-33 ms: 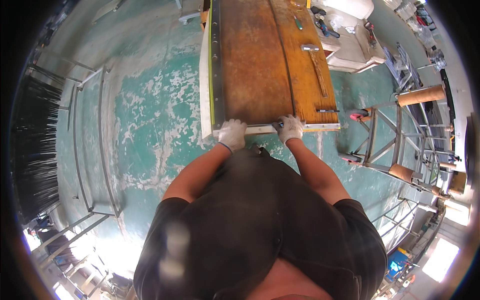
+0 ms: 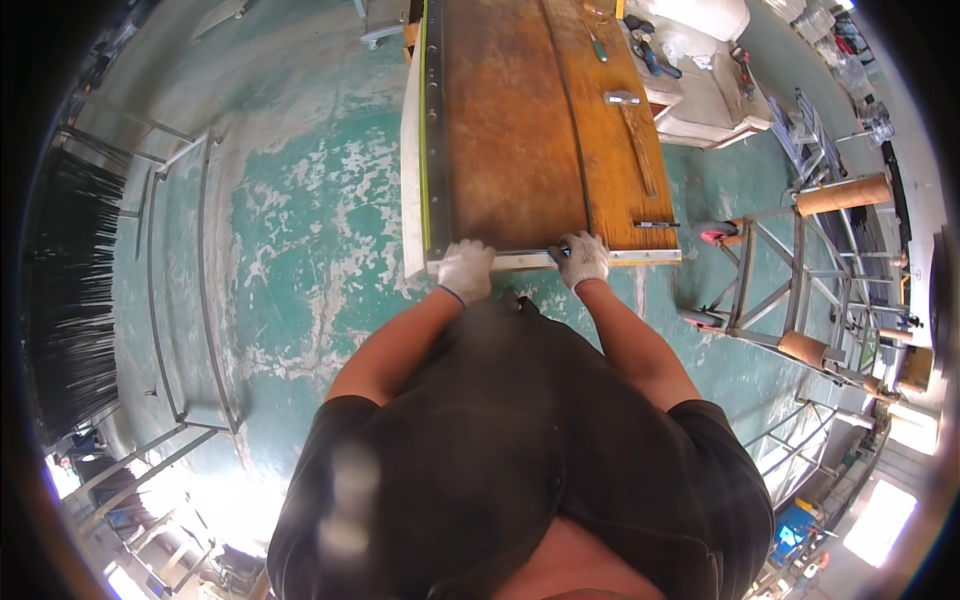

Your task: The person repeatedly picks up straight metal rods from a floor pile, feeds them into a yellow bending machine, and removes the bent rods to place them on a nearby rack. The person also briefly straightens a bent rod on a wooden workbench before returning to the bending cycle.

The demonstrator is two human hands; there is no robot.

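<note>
In white work gloves, both my hands are at the near edge of a wooden worktable (image 2: 645,225). A pale metal strip (image 2: 525,259) runs along that edge. My left hand (image 2: 467,270) is closed over the strip near the table's left corner, thumb hidden. My right hand (image 2: 581,260) is closed at the strip further right; a small dark object shows at its thumb side, too small to name. A large brown sheet (image 2: 515,130) lies flat on the tabletop, its dark right edge reaching down to my right hand. A dark bar with holes (image 2: 434,150) runs along the sheet's left side.
A hammer (image 2: 632,140) lies on the right of the tabletop, with a thin dark tool (image 2: 656,224) nearer me and a green-handled tool (image 2: 599,48) farther off. Right of the table stand a cream sofa (image 2: 700,110) and a wheeled metal frame (image 2: 795,270). Metal rails (image 2: 205,290) stand left.
</note>
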